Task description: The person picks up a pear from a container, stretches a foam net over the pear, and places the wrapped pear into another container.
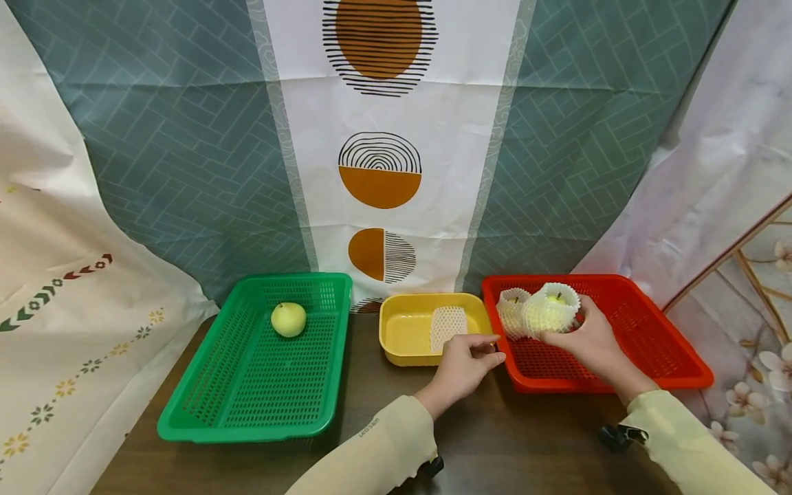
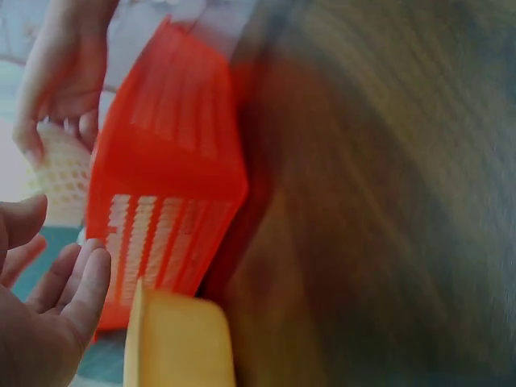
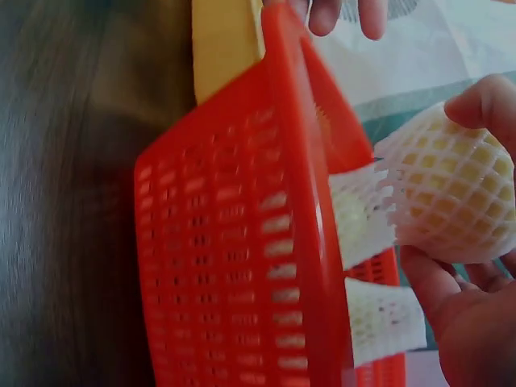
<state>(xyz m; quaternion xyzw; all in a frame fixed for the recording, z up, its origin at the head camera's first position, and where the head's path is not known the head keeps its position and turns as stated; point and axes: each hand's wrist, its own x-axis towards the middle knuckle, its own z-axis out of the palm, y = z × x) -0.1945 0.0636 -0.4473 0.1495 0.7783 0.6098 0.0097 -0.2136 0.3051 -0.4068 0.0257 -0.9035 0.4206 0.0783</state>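
My right hand (image 1: 588,337) grips a pale yellow pear (image 1: 553,313) wrapped in a white foam net (image 3: 455,193), raised above the left part of the red basket (image 1: 674,344). Beside it, another netted pear (image 1: 511,315) sits in that basket; the right wrist view shows two foam nets below the held one. My left hand (image 1: 463,366) hovers at the basket's left rim with thumb and fingers apart and nothing between them. Just behind it, an empty foam net (image 1: 448,323) lies in the yellow tray (image 1: 396,354). A bare pear (image 1: 288,320) rests in the green basket (image 1: 337,357) on the left.
All three containers stand on a brown wooden table (image 1: 495,447). A patterned cloth (image 1: 396,117) hangs right behind them, with a cream cloth (image 1: 74,289) at the left and a floral one (image 1: 749,357) at the right.
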